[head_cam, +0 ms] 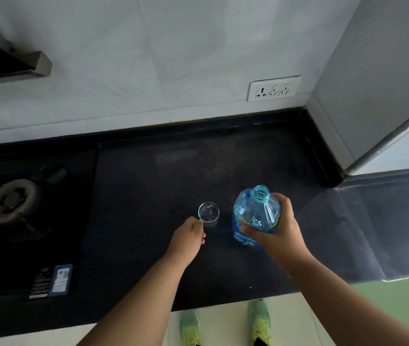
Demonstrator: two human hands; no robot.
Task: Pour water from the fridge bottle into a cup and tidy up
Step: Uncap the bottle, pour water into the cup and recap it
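I look down from the head camera at a dark kitchen counter [223, 158] that runs along a pale tiled wall. Two bare forearms reach in from the bottom of the view.

The right hand [277, 236] is wrapped around a large blue-tinted plastic water bottle [253, 216], thumb on the near side and fingers curled round its far shoulder — a firm grip. The bottle stands roughly upright on the counter, a little right of centre. Its turquoise neck [261, 193] is open, with no cap on it, and I can see down into the mouth.

Just left of the bottle, apart from it, a small clear glass cup [209, 214] stands upright on the counter. I cannot tell whether it holds any water. The left hand [188, 237] is closed at the cup's near edge, fingers curled against its handle side — it appears to be pinching the cup there, though the fingertips are hidden behind the knuckles.

Further left a gas hob is set into the counter, with one round burner [11, 199] in view and a label panel [53, 282] at its front. A white socket plate [273, 88] is on the wall behind. A grey fridge side [373, 83] rises at the right. Below the counter edge, two green shoes [259, 320] stand on a pale floor.
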